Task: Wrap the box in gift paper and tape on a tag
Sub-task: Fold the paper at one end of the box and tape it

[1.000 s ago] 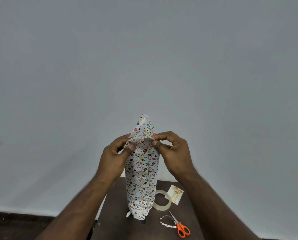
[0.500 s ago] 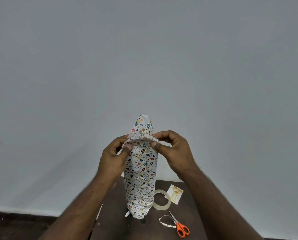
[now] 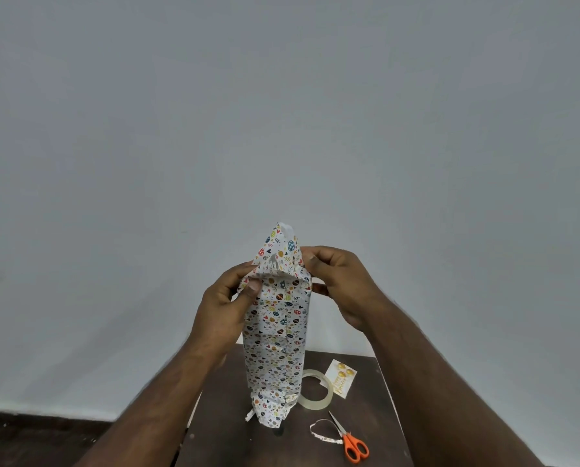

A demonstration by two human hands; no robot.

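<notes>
Worktop edges: the dark worktop [image 3: 234, 443] is small; its far edge runs just behind the tag, its right edge slants down at 5 o'clock, its left edge drops off beside the left forearm.
Open room: a bare strip of worktop lies at 7 o'clock of the box's foot; the tools crowd the 4 o'clock side.
Box: the wrapped box [image 3: 276, 335] stands upright, its lower end touching the worktop near the middle, its gift paper [image 3: 280, 246] rising to a loose peak above both hands.
Left hand: the left hand [image 3: 226, 301] is at 9 o'clock of the box top, fingers curled behind the paper, thumb pressing the fold on the front; it grips the paper.
Right hand: the right hand [image 3: 344, 284] is at 3 o'clock of the box top, fingers bent inward, pinching the paper's edge against the box.
Tape roll: the tape roll [image 3: 317, 389] lies flat, just beside the box's foot at 3 o'clock.
Tag: the tag [image 3: 341, 378] lies flat beyond the roll, touching its rim.
Scissors: orange-handled scissors [image 3: 349, 439] lie at 5 o'clock, blades pointing toward the box, a paper strip [image 3: 322, 433] curled against them.
Wall: the plain wall [image 3: 281, 112] fills the background.
</notes>
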